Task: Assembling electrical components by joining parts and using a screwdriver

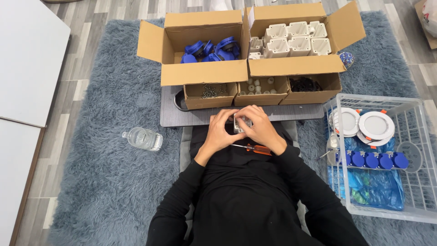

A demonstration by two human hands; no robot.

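Together, left hand [221, 130] and right hand [258, 127] (fingers curled) clasp a small grey box [240, 124].

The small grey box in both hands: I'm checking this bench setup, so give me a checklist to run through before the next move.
1. Small grey box gripped by left hand and right hand: ok.
2. Screwdriver within reach on the lap: ok.
3. Screws stocked in the small carton: ok.
4. Blue parts in the big carton: ok.
5. Box's lid seated: cannot tell, fingers hide it.
6. Water bottle capped: cannot tell.
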